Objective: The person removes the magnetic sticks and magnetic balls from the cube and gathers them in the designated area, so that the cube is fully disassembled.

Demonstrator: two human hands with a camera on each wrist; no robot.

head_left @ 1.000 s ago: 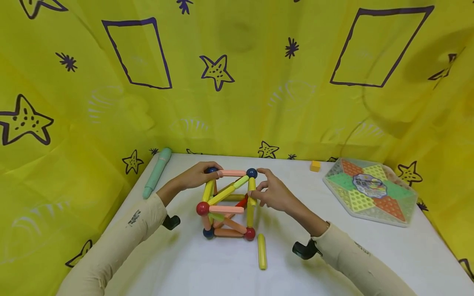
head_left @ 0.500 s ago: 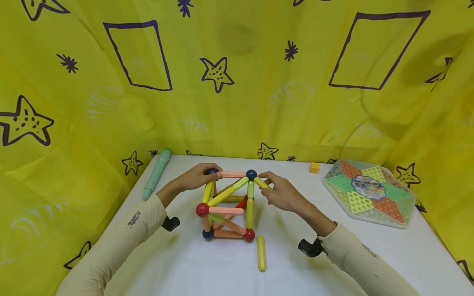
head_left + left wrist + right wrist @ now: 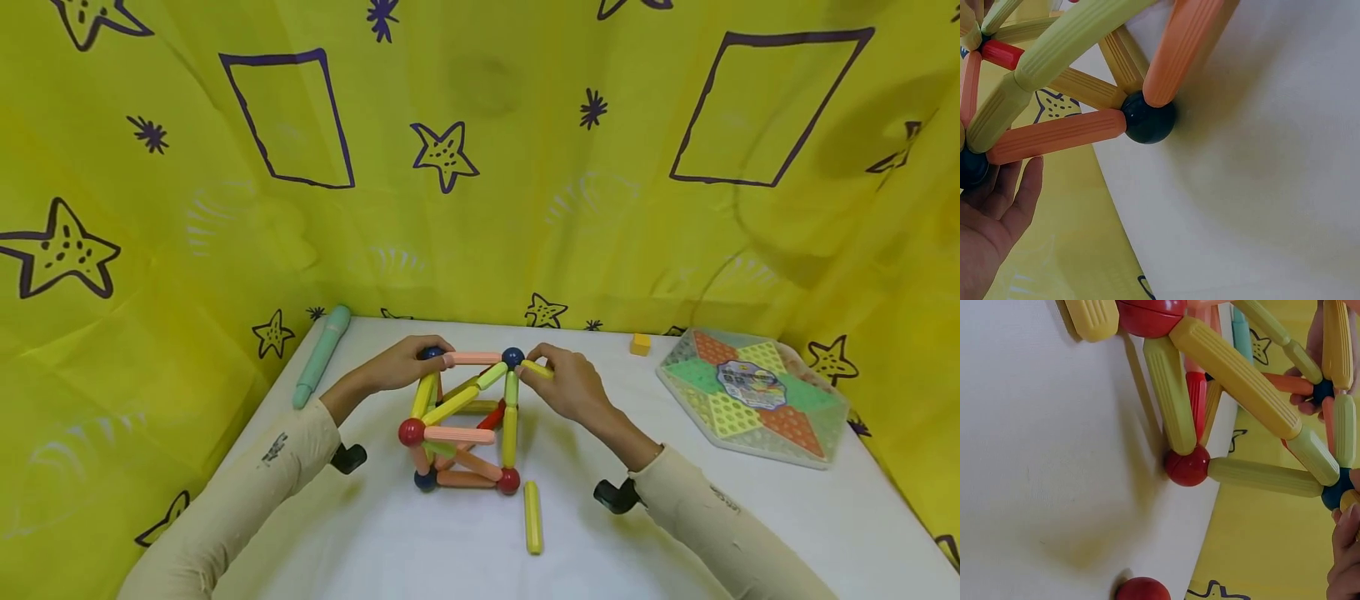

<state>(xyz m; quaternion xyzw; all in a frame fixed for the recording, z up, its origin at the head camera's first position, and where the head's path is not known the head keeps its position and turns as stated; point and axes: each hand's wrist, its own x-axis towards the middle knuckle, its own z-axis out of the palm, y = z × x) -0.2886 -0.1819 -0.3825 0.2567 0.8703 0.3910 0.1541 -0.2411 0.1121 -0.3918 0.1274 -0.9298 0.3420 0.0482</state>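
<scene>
Rod-and-ball cube (image 3: 461,421) on white table (image 3: 420,550). Left hand (image 3: 397,367) grips top rear blue ball (image 3: 430,353); right hand (image 3: 573,385) pinches short yellow rod (image 3: 537,369) against top blue ball (image 3: 513,358).

I note the right hand (image 3: 572,385) now sits higher and closer to the dark blue ball (image 3: 512,358) at the cube frame's (image 3: 461,421) top right corner than a second ago. Its fingers pinch a short yellow stick (image 3: 537,369), one end now touching that ball.
</scene>
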